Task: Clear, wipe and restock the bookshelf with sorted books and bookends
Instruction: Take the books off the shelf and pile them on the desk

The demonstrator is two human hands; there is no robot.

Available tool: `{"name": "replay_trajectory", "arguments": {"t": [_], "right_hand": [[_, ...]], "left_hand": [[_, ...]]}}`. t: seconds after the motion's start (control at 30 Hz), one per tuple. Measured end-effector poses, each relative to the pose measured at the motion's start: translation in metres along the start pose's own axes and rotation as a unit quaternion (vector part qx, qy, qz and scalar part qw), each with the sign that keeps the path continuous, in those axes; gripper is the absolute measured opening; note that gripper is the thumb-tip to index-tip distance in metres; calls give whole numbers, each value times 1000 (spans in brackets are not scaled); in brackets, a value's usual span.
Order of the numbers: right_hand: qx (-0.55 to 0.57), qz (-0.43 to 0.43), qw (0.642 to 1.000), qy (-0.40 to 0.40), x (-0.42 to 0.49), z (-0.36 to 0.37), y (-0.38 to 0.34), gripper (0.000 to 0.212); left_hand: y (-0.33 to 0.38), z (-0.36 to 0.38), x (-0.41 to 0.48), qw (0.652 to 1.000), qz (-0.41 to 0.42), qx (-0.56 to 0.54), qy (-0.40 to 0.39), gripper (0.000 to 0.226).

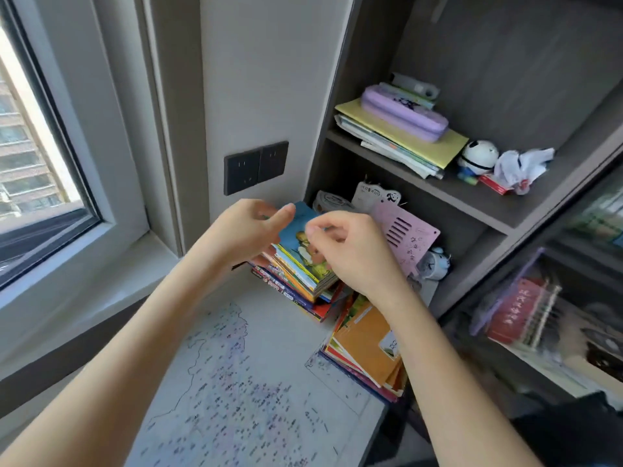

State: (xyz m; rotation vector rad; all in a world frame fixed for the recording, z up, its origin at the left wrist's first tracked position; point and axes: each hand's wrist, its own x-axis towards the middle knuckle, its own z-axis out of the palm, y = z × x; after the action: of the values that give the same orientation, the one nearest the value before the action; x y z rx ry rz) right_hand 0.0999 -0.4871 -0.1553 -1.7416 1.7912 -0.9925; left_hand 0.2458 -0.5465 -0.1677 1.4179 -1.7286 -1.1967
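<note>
My left hand (pixel 246 230) grips the left edge of the blue book (pixel 292 234) on top of the stack of books (pixel 298 281), and the curled fingers (pixel 315 232) of my right hand (pixel 350 254) pinch its cover. The bookshelf (pixel 421 188) is just beyond them, and the orange pile (pixel 367 345) lies on the table (pixel 269 332) beneath my right wrist.

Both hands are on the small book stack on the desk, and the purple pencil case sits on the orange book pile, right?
Not quite. In the head view the pencil case lies on the yellow folder on the upper shelf, not on the orange pile. The rest holds: the left hand and right hand are both on the book stack on the desk.
</note>
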Motion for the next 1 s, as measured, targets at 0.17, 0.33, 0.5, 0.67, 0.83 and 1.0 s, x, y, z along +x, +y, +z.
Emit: {"name": "replay_trajectory", "arguments": {"t": [0.17,0.33,0.5,0.67,0.83,1.0], "right_hand": [[47,-64,997,-17,-73,-43,-40,20],[81,-127,988,-32,-163,-106,-50,17],[75,-143,987,12,-254,-194,-26,18],[64,-117,987,95,-315,-274,9,21],[48,-54,978,193,-359,-356,41,20],[-18,-27,950,312,-385,-432,73,18]], "left_hand": [[60,2,-88,991,119,-35,49,20],[109,32,-170,954,221,-71,188,36],[153,103,-243,908,310,-107,261,35],[200,180,-296,880,387,-102,257,45],[255,251,-313,873,450,-77,171,48],[309,321,-303,867,483,-57,109,40]]}}
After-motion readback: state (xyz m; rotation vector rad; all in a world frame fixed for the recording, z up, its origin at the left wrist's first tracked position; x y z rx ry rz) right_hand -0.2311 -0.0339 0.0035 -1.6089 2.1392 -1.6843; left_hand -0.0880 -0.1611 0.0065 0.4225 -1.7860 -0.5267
